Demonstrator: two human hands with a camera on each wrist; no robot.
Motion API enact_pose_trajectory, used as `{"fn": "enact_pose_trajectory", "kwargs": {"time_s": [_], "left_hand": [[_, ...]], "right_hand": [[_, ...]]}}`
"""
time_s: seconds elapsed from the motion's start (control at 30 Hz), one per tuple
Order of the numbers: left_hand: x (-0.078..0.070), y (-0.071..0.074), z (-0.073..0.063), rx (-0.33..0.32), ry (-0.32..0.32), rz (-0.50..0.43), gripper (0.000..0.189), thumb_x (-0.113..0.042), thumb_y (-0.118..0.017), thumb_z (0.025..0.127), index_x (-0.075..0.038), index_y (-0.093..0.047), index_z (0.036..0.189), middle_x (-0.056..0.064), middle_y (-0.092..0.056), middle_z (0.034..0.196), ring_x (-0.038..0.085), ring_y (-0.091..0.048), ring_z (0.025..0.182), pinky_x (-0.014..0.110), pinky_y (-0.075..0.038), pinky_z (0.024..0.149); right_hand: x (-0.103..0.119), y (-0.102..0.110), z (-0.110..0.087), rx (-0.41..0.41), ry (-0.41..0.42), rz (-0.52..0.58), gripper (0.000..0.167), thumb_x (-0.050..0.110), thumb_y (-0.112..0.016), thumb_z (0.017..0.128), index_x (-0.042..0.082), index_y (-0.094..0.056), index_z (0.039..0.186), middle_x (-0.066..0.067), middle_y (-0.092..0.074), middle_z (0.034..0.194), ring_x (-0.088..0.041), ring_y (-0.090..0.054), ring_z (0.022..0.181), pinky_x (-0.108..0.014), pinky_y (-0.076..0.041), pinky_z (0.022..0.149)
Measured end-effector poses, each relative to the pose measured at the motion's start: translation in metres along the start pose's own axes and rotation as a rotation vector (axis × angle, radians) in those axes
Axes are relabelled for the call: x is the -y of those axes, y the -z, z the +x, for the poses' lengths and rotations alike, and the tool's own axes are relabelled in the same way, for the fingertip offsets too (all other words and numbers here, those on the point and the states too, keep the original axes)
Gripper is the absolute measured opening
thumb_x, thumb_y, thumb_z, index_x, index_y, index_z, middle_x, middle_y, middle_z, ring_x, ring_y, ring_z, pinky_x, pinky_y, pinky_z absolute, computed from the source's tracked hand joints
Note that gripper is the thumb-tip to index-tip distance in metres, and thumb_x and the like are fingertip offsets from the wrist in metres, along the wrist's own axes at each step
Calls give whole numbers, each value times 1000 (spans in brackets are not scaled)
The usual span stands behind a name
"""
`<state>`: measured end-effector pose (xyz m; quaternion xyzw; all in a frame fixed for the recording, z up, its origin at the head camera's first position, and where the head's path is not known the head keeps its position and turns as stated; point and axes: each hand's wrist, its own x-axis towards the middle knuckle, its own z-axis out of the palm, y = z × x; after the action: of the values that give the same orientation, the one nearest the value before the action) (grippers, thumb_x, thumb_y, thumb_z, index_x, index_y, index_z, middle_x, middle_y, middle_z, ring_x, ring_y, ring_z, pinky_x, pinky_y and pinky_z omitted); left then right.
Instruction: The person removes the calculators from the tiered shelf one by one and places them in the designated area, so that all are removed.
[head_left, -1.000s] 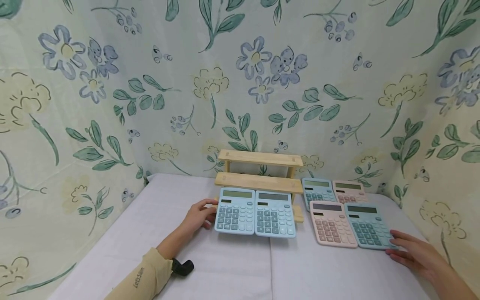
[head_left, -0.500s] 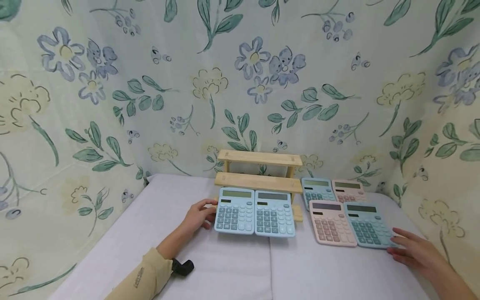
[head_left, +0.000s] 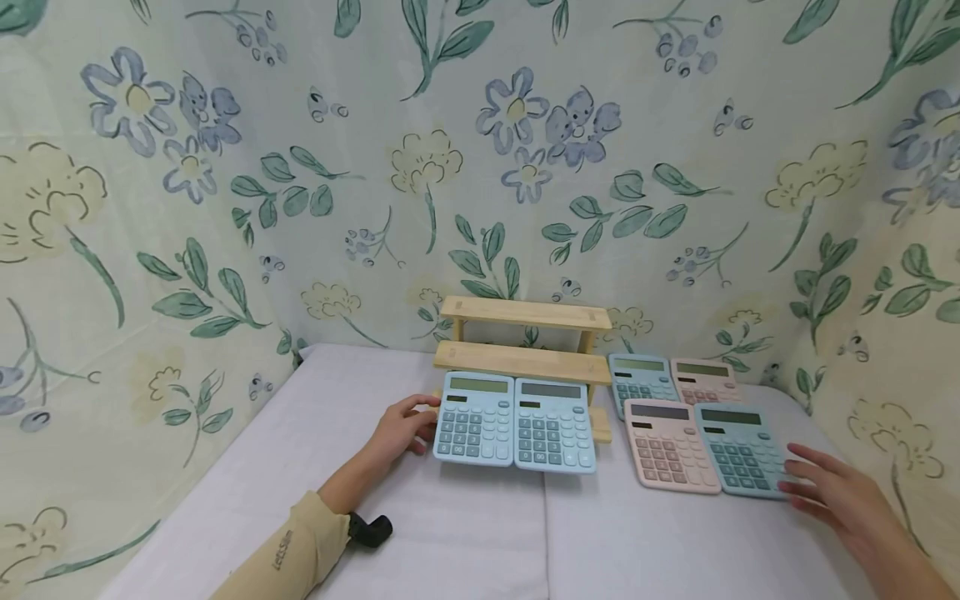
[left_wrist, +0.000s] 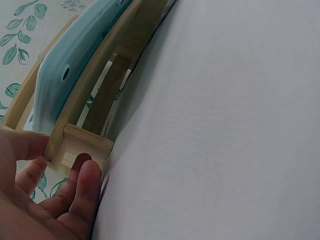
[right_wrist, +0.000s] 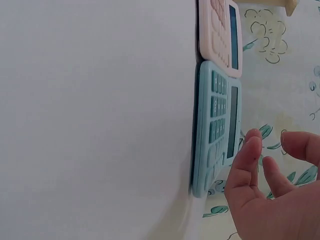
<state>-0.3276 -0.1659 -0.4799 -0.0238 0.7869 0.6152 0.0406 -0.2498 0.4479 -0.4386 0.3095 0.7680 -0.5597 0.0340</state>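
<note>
Two light blue calculators, a left one (head_left: 475,419) and a right one (head_left: 554,425), lean side by side on the lowest step of a three-tier wooden stand (head_left: 522,361). My left hand (head_left: 401,429) grips the left end of that step; in the left wrist view the fingers bend around the wooden end (left_wrist: 87,140), below the calculator (left_wrist: 60,75). At the right, my right hand (head_left: 832,492) holds nothing, fingers loosely spread beside the right edge of a blue calculator (head_left: 742,454) lying on the table. A pink calculator (head_left: 670,446) lies against that one's left side.
Behind the front pair on the right lie another blue calculator (head_left: 641,379) and another pink one (head_left: 705,382), partly covered. A white cloth (head_left: 360,358) covers the table. Floral fabric (head_left: 480,167) hangs behind and at both sides.
My right hand has shifted slightly, its fingers lifting and spreading a little by the blue calculator's edge. The head view has moved slightly. My left hand and the calculators stay in place.
</note>
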Motion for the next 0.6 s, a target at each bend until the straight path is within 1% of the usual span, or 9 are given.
{"fn": "enact_pose_trajectory", "kwargs": {"time_s": [0.1, 0.17, 0.2, 0.23, 0.27, 0.33, 0.37, 0.5, 0.6], "left_hand": [[0, 0, 1, 1, 3, 1, 32, -22, -63, 95, -16, -66, 126, 6, -73, 89, 19, -67, 72, 30, -53, 56], [1, 0, 1, 3, 6, 0, 32, -22, -63, 95, -16, -66, 126, 7, -73, 89, 19, -67, 72, 30, -53, 56], [1, 0, 1, 3, 6, 0, 32, -22, -63, 95, -16, -66, 126, 6, -73, 89, 19, -67, 72, 30, -53, 56], [1, 0, 1, 3, 6, 0, 32, -22, -63, 95, -16, -66, 126, 6, -73, 89, 19, -67, 72, 30, -53, 56], [1, 0, 1, 2, 7, -1, 32, -22, -63, 95, -16, -66, 125, 6, -73, 89, 19, -67, 72, 30, -53, 56], [0, 0, 0, 2, 6, -2, 31, -21, -63, 95, -16, -66, 125, 7, -73, 89, 19, -67, 72, 30, -53, 56], [0, 0, 0, 1, 6, -3, 31, -21, -63, 95, -16, -66, 125, 7, -73, 89, 19, -67, 72, 30, -53, 56], [0, 0, 0, 0, 6, -3, 32, -22, -63, 95, -16, -66, 126, 7, -73, 91, 19, -67, 73, 30, -53, 56], [1, 0, 1, 2, 8, -1, 32, -23, -63, 95, -16, -66, 126, 7, -73, 92, 19, -67, 73, 30, -53, 57]], "right_hand": [[9, -6, -14, 15, 17, 50, 73, 18, -57, 100, 5, -18, 160, -31, -26, 156, -17, -69, 79, -33, -59, 73], [13, -10, -22, 35, 29, 78, 73, 20, -59, 100, 6, -19, 160, -25, -50, 137, -16, -69, 79, -32, -59, 74], [15, -12, -26, 43, 34, 90, 74, 20, -59, 99, 6, -20, 160, -17, -60, 124, -16, -69, 79, -32, -59, 75], [17, -14, -29, 53, 36, 100, 74, 21, -60, 99, 7, -21, 160, -7, -65, 110, -15, -69, 79, -32, -59, 76], [19, -16, -32, 64, 42, 111, 74, 21, -61, 99, 7, -21, 160, 2, -64, 100, -15, -69, 80, -32, -59, 76], [22, -20, -36, 85, 53, 125, 75, 22, -62, 98, 8, -22, 160, 18, -58, 89, -14, -69, 81, -31, -59, 77], [23, -22, -39, 95, 59, 124, 74, 22, -62, 98, 9, -23, 160, 20, -57, 88, -13, -69, 81, -31, -59, 77], [26, -31, -46, 145, 104, 129, 71, 22, -61, 99, 10, -26, 159, 22, -57, 91, -12, -69, 82, -30, -58, 78], [27, -37, -52, 186, 132, 139, 64, 21, -61, 99, 16, -33, 157, 23, -60, 90, -10, -69, 84, -29, -58, 79]]}}
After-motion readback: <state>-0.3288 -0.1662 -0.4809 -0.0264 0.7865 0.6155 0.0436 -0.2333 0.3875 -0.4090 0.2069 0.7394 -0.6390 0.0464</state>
